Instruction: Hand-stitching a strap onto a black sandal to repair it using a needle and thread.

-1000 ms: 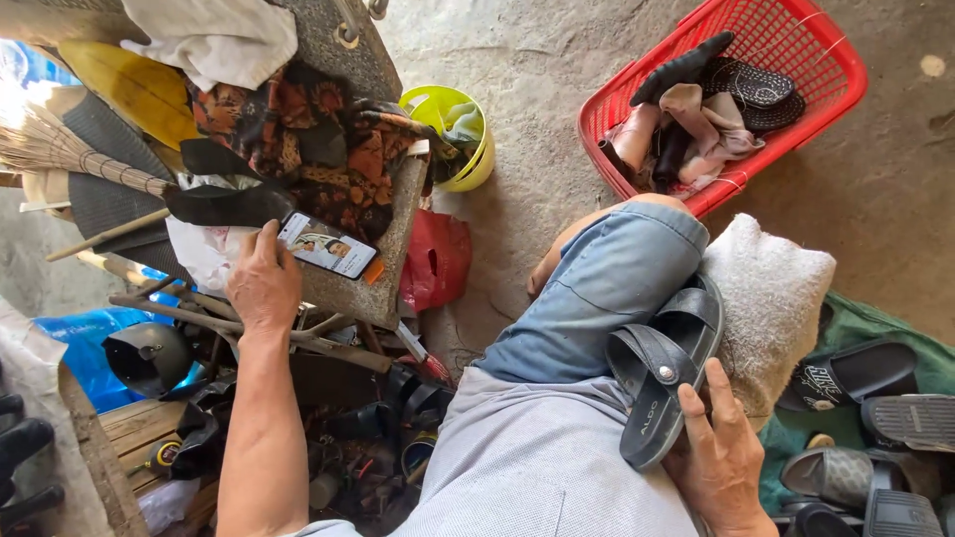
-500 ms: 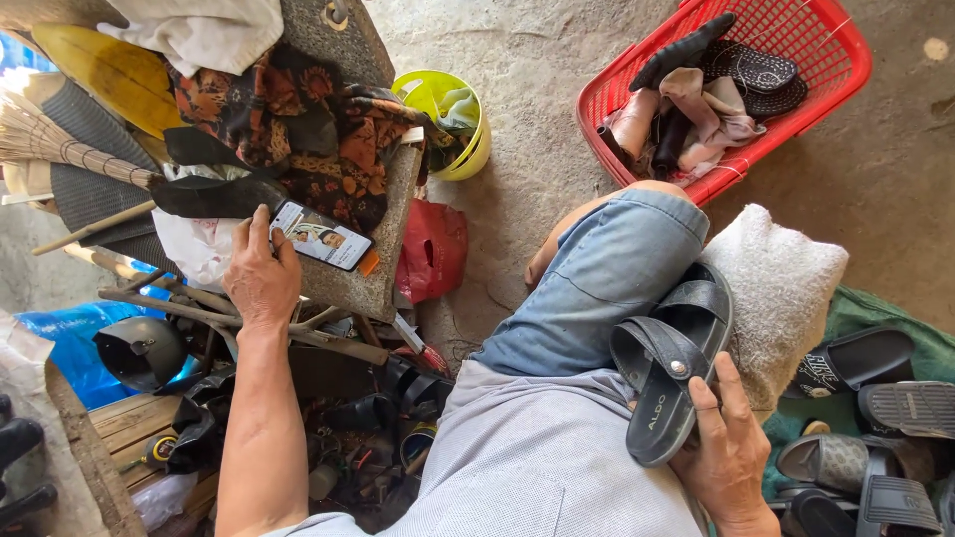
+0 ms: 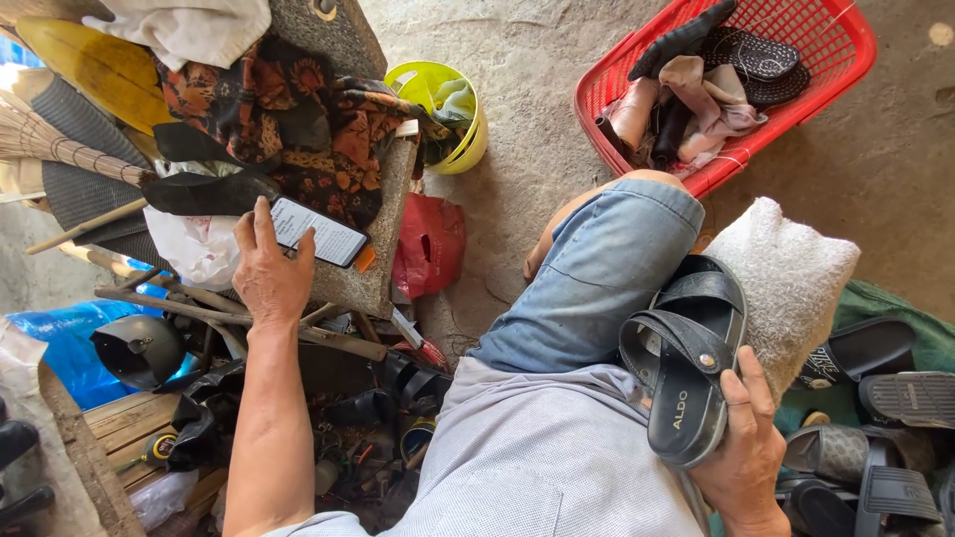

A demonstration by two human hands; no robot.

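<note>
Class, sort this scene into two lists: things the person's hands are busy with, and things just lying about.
In hand:
left hand on the phone
right hand holding the black sandal on the lap

Lying about:
red basket of footwear
yellow-green bucket
broom
patterned cloth
red bag

Past the left hand, up and to its right, a yellow-green bucket (image 3: 450,114) stands on the concrete floor (image 3: 537,70), with a red plastic bag (image 3: 430,244) lying nearer, just right of that hand. Above the left hand a patterned brown and orange cloth (image 3: 288,114) is draped over a stone slab (image 3: 378,249), and a white cloth (image 3: 189,30) lies beyond it. A straw broom (image 3: 60,149) points in from the hand's left. Far above the right hand sits a red basket (image 3: 846,60) full of shoes and rags. Just right of the right hand rests a pale cushion (image 3: 786,278), with several dark sandals (image 3: 885,398) below it.
</note>
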